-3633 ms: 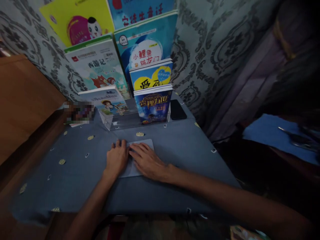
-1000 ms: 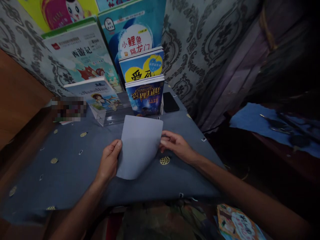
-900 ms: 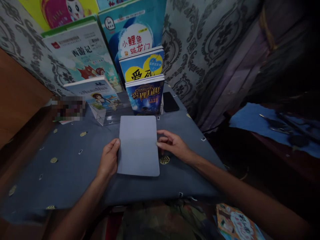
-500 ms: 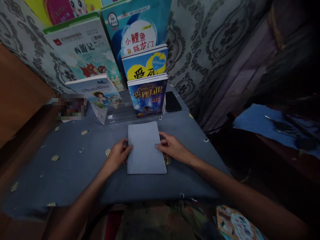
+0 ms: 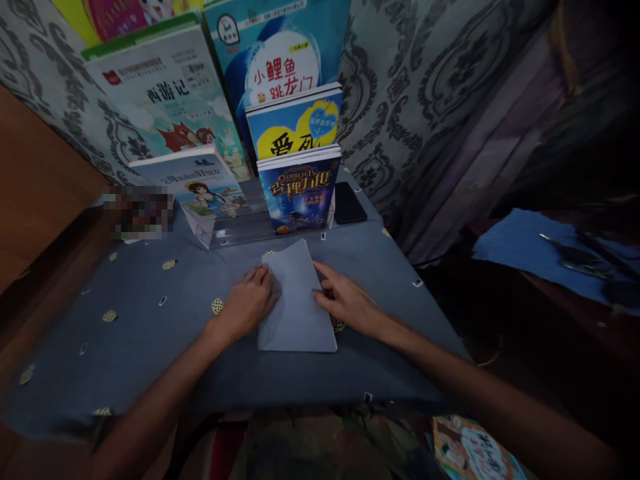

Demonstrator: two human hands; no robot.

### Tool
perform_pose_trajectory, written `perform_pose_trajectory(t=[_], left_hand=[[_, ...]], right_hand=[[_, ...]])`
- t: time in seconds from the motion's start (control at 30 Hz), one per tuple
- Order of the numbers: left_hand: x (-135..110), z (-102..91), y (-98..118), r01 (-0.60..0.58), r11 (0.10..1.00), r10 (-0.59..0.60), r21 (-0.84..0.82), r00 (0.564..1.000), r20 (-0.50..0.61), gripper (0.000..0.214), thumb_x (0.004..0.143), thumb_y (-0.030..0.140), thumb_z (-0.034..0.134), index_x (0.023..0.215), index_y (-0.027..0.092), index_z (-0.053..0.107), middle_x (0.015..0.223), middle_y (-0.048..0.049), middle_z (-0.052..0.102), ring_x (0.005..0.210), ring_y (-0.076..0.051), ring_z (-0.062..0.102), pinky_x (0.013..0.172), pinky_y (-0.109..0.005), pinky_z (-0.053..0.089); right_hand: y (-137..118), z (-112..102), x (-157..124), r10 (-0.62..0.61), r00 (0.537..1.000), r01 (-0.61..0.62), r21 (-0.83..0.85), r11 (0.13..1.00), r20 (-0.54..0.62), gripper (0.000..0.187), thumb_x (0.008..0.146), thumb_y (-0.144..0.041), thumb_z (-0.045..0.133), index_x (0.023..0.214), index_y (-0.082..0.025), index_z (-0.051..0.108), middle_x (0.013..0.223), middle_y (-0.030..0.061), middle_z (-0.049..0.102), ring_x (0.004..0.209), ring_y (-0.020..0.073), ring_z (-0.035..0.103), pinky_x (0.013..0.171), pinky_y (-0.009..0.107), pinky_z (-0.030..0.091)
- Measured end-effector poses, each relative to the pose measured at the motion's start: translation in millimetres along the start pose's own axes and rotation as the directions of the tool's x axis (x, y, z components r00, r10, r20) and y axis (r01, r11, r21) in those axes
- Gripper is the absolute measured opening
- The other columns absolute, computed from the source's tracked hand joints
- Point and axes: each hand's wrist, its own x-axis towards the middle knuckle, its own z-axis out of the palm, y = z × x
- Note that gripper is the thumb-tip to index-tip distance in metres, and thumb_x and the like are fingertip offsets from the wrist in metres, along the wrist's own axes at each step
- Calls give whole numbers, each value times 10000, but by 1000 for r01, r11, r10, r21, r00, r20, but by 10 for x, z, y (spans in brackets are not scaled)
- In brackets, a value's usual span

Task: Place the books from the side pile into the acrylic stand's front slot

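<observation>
Passage for me over the tablecloth (image 5: 150, 347) left of the pale paper (image 5: 297, 313) and along its near edge, my left hand (image 5: 251, 298) and right hand (image 5: 346, 298) blocking its sides, upright books (image 5: 300, 193) barring its far side.

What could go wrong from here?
1. Creasing: the left hand rests over the left edge of the pale sheet, and the surface bends near it, so hard pressure might leave a mark.
2. Bumping: the sheet's far edge lies close to the clear stand; a push forward could jostle the dark blue book at its front.
3. Slipping: the right hand is only at the right edge, so its hold may be slight.
</observation>
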Motion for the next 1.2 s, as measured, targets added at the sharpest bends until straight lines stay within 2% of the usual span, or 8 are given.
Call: perform_pose_trajectory(t=[0.13, 0.57, 0.63, 0.73, 0.83, 0.93, 1.03, 1.2], left_hand=[[33, -15, -23, 11, 1000, -11, -21, 1000, -13, 348, 1003, 391, 480, 1234, 137, 538, 1430, -200, 557, 1380, -328, 497, 1096, -495, 456], [153, -88, 12, 29, 999, -30, 13, 999, 40, 438, 996, 415, 505, 1318, 119, 497, 1480, -226, 508, 1397, -353, 475, 1115, -519, 409], [150, -61, 22, 36, 999, -36, 24, 999, 22, 456, 1005, 412, 482, 1359, 124, 481, 1489, -223, 498, 1392, -348, 480, 1116, -520, 409], [160, -6, 37, 50, 998, -49, 34, 999, -14, 413, 1013, 389, 461, 1327, 125, 508, 1457, -221, 519, 1359, -337, 509, 1098, -499, 432], [175, 45, 54, 61, 997, -59, 37, 997, -51, 359, 1015, 364, 456, 1276, 130, 534, 1415, -215, 541, 1314, -331, 539, 1077, -493, 457], [180, 89, 61, 75, 997, -73, 22, 993, -98, 334, 1013, 358, 456, 1259, 147, 535, 1388, -207, 556, 1290, -326, 554, 1062, -505, 475], [177, 126, 51, 66, 998, -64, 14, 991, -116, 355, 990, 288, 465, 1306, 132, 512, 1402, -212, 545, 1319, -328, 531, 1071, -501, 472], [171, 151, 21, 49, 999, -50, -13, 993, -111, 496, 904, 131, 471, 1397, 84, 456, 1350, -210, 583, 1309, -312, 545, 1093, -473, 460]], right_hand=[[-7, -11, 7, -26, 1000, 25, -64, 998, -4, 599, 852, -165, 528, 1448, -178, 475, 583, -70, 557, 520, 134, 548, 506, 234, 379], [166, -22, 25, 56, 994, -70, 152, 986, 98, 561, 891, -248, 514, 1441, -158, 452, 691, -39, 654, 473, 122, 595, 470, 224, 479], [187, -52, 38, 61, 995, -68, 85, 994, 79, 546, 907, -262, 510, 1437, -138, 469, 641, -46, 637, 459, 131, 591, 481, 236, 480], [204, -106, 47, 42, 995, -59, -187, 981, -94, 532, 908, -254, 541, 1428, -145, 509, 640, -21, 661, 568, 178, 652, 579, 275, 511], [168, -99, 66, -78, 966, -49, -470, 881, -248, 454, 916, -228, 543, 1366, -185, 585, 863, 66, 749, 799, 245, 711, 730, 349, 551], [95, 40, 159, -277, 950, 147, -572, 807, -146, 398, 960, -205, 449, 1324, -174, 609, 1158, 140, 719, 1096, 284, 672, 932, 437, 547], [38, 273, 346, -437, 898, 404, -501, 765, 57, 476, 975, -206, 408, 1444, -183, 488, 1434, 141, 582, 1357, 261, 520, 1124, 468, 454], [27, 506, 595, -413, 901, 430, -422, 798, 136, 586, 966, -200, 406, 1537, -106, 319, 1572, 202, 428, 1499, 276, 345, 1229, 527, 320]])
